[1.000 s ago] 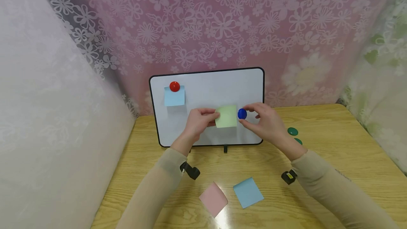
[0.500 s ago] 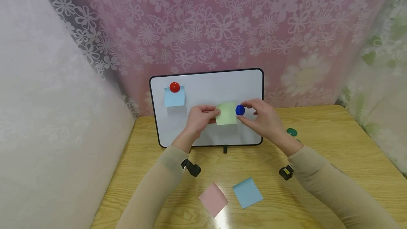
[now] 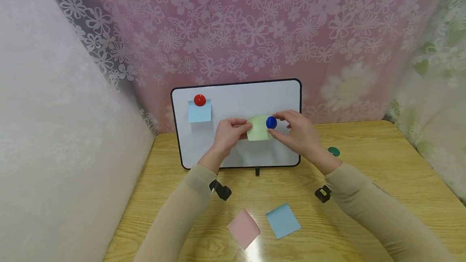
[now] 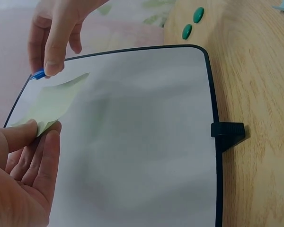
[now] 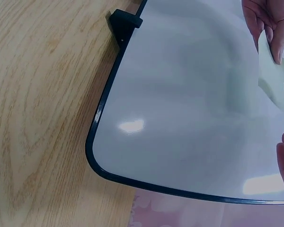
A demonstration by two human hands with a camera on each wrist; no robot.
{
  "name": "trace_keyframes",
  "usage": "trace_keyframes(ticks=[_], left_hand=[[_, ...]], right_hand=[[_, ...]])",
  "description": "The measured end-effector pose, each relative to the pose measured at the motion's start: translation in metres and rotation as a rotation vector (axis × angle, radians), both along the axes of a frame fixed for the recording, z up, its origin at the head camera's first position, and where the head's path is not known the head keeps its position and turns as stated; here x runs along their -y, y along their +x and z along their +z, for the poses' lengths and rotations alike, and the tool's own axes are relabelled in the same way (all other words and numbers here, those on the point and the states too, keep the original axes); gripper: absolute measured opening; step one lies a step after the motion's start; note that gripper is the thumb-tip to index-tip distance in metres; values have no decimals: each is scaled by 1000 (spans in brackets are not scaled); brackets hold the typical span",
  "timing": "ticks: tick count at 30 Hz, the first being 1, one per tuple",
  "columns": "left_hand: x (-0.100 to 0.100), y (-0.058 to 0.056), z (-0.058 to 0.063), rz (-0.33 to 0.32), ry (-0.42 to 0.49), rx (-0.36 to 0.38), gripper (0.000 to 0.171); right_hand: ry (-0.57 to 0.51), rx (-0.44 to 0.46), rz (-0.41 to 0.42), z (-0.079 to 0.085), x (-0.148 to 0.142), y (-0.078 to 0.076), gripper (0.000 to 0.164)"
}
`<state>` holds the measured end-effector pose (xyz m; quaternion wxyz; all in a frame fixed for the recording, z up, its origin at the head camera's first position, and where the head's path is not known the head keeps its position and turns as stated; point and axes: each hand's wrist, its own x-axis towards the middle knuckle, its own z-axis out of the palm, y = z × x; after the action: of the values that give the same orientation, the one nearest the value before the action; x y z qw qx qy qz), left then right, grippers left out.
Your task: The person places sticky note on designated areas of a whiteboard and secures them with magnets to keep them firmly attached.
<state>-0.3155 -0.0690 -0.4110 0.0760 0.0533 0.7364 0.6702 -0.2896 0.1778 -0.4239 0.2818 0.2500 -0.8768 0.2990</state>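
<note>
My left hand (image 3: 229,134) pinches the left edge of a pale green sticky note (image 3: 257,129) between thumb and fingers, in front of a whiteboard (image 3: 233,96). Between the thumb and fingertips of my right hand (image 3: 300,132) is a round blue magnet (image 3: 271,122), overlapping the note's right edge in the head view. From the left wrist, the note (image 4: 52,101) stands off the board surface, with the blue magnet (image 4: 38,74) just beyond its far edge. At the board's upper left, a red magnet (image 3: 199,100) holds a blue sticky note (image 3: 199,113).
A pink sticky note (image 3: 244,229) and another blue sticky note (image 3: 283,221) lie on the wooden table (image 3: 174,221) in front. Green magnets (image 4: 198,14) lie right of the board, partly behind my right wrist in the head view. A black foot (image 3: 257,171) supports the board.
My right hand has moved left and slightly up with the blue magnet, from beside the green note to overlapping its edge. My left hand has raised the note a little.
</note>
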Motion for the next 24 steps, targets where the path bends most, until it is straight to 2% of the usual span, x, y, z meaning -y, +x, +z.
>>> trace_keyframes(ticks=[10,24], left_hand=[[-4,-6,3,29,-2,-21,25],[-8,-10,12,45,-6,-54,26]], right_hand=[[20,-2,-23,7,5,-5,47],[25,-2,-40,15,15,-15,48]])
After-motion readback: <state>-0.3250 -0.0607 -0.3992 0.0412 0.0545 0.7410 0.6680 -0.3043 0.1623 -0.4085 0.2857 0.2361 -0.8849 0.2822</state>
